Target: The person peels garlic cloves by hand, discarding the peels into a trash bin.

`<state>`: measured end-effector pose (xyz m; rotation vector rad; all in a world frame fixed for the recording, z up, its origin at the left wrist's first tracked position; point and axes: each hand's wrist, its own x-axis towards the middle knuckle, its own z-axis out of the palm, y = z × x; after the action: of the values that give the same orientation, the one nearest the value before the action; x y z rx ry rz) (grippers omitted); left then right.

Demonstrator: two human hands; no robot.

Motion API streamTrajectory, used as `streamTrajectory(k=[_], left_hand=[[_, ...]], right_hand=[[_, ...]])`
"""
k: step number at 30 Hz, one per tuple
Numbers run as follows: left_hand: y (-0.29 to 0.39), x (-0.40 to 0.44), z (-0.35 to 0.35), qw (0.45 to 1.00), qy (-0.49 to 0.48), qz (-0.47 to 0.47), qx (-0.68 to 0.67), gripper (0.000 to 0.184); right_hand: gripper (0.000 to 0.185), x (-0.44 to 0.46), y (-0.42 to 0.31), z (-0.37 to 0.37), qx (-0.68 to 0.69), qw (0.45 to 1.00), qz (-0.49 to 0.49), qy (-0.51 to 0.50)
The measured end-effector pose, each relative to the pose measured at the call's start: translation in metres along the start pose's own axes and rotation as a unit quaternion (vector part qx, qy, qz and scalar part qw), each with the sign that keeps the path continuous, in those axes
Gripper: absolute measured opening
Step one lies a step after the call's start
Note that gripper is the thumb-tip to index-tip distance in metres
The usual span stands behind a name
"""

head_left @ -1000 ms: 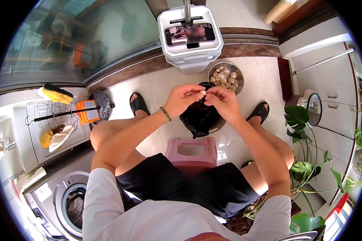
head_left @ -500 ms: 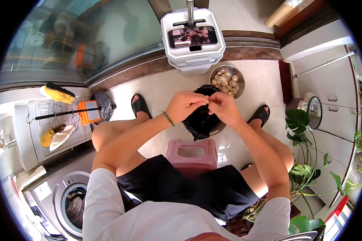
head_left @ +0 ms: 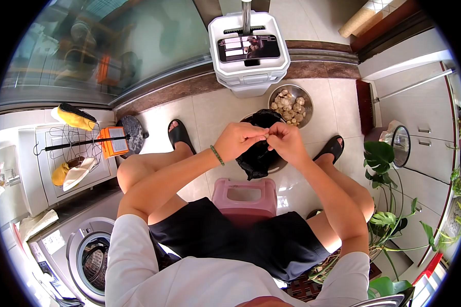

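Note:
Above a bin lined with a black bag, my left hand and my right hand meet fingertip to fingertip. Both are closed in a pinch around a small pale piece that looks like a garlic clove, mostly hidden by the fingers. A green beaded bracelet circles my left wrist. Just beyond my right hand, a round metal bowl holds several whole garlic bulbs.
A pink stool stands between my knees. Farther ahead is a white container with a phone on top. At left are a wire rack with shoes and a washing machine; a leafy plant is at right.
Both hands have come closer together and moved slightly down, covering more of the small pale piece. The whole view has shifted a little.

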<state>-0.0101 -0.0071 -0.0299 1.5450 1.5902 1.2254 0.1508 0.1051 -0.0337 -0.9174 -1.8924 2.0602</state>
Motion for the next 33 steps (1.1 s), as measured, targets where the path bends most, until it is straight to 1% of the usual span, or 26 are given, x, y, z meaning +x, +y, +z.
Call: streamTrajectory(k=[1,3,7,9,10,12,13,15,19,21,22,24,25,26,27,28,30,31,33], left_hand=[[0.003,0.001,0.000,1.000,0.000,0.000,0.000,0.019],[0.009,0.003,-0.001,0.995,0.017,-0.079,-0.063,0.022],[0.013,0.006,-0.002,0.990,0.023,-0.094,-0.104,0.024],[0.012,0.008,-0.003,0.981,0.001,-0.135,-0.140,0.027],[0.009,0.008,-0.002,0.981,0.000,-0.134,-0.140,0.027],[0.003,0.007,0.000,0.949,-0.011,-0.170,-0.266,0.029],[0.002,0.007,0.000,0.949,-0.012,-0.170,-0.267,0.029],[0.000,0.006,-0.001,0.910,-0.010,-0.214,-0.354,0.031],[-0.001,0.006,-0.002,0.911,-0.014,-0.232,-0.341,0.032],[0.003,0.007,-0.002,0.891,0.042,-0.292,-0.345,0.032],[0.003,0.008,-0.003,0.891,0.042,-0.292,-0.345,0.032],[0.002,0.011,-0.008,0.879,0.065,-0.307,-0.358,0.034],[0.001,0.011,-0.009,0.879,0.065,-0.307,-0.358,0.034],[0.000,0.011,-0.011,0.878,0.059,-0.308,-0.361,0.035],[0.000,0.012,-0.011,0.877,0.053,-0.308,-0.365,0.036],[0.000,0.012,-0.011,0.877,0.053,-0.308,-0.365,0.036],[-0.002,0.011,-0.011,0.877,0.042,-0.303,-0.371,0.037],[-0.002,0.011,-0.011,0.877,0.043,-0.304,-0.371,0.037],[-0.003,0.011,-0.011,0.883,0.030,-0.282,-0.374,0.036]], right_hand=[[0.005,0.001,0.001,0.001,0.000,1.000,0.000,0.000],[0.009,0.005,0.003,0.002,0.079,0.996,-0.017,0.029],[0.008,0.007,-0.001,0.002,0.112,0.993,0.010,0.030],[0.008,0.007,-0.006,0.002,0.157,0.987,0.021,0.008],[0.008,0.007,-0.008,0.002,0.157,0.987,0.020,0.008],[0.009,0.007,-0.010,0.002,0.154,0.987,0.031,0.010],[0.009,0.007,-0.009,0.001,0.154,0.987,0.031,0.010],[0.009,0.007,-0.006,0.000,0.151,0.987,0.043,0.025],[0.010,0.006,-0.005,0.001,0.154,0.987,0.042,0.029],[0.010,0.006,0.002,0.000,0.135,0.990,0.046,0.022],[0.010,0.006,0.004,0.000,0.135,0.990,0.046,0.023],[0.011,0.006,0.010,0.001,0.116,0.989,0.087,0.020],[0.011,0.007,0.016,0.001,0.116,0.989,0.086,0.020],[0.010,0.008,0.023,-0.001,0.010,0.998,0.058,0.019],[0.010,0.008,0.022,-0.001,-0.095,0.995,0.029,0.017],[0.010,0.007,0.020,-0.001,-0.095,0.995,0.029,0.017],[0.010,0.003,0.015,0.001,-0.245,0.969,-0.031,0.018],[0.010,0.002,0.014,0.002,-0.245,0.969,-0.030,0.017],[0.009,0.001,0.013,0.004,-0.348,0.934,-0.084,0.002]])
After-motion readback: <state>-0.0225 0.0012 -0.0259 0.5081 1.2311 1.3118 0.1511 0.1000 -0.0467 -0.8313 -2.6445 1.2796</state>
